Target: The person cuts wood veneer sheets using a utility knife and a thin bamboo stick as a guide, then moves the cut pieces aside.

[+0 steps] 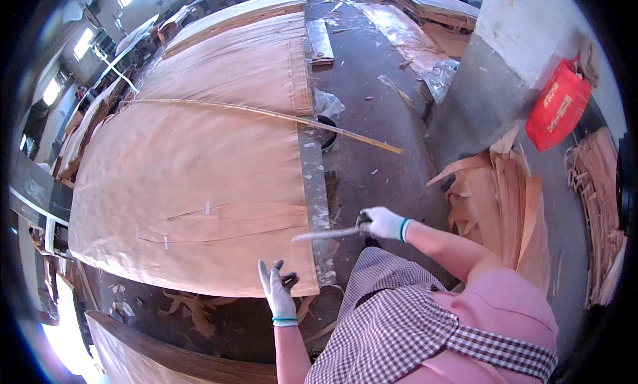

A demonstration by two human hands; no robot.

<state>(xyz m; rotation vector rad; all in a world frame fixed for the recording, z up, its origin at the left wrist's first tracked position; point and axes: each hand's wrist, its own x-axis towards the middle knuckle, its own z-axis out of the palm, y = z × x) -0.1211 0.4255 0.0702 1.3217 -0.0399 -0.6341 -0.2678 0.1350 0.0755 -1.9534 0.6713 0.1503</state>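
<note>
Head view: nearest, the white-gloved left hand [276,289] spreads its dark-tipped fingers, grip open and empty, over the near right corner of the wide tan veneer sheet [193,158]. The right hand [384,224], gloved alike, has its grip closed round one end of a single long, thin, pale tool [322,236]; the other end lies over the sheet's right edge. Two small pale tape pieces [207,208] sit along split lines [246,234] in the smooth wood. Two ragged bundles of veneer strips [502,201] stand rightward. Farther off, one slender bamboo pole [266,113] crosses the sheet, overhanging one round black bucket [331,142], contents unclear; one red bag [559,108] is beside a pillar [485,72], its contents hidden.
</note>
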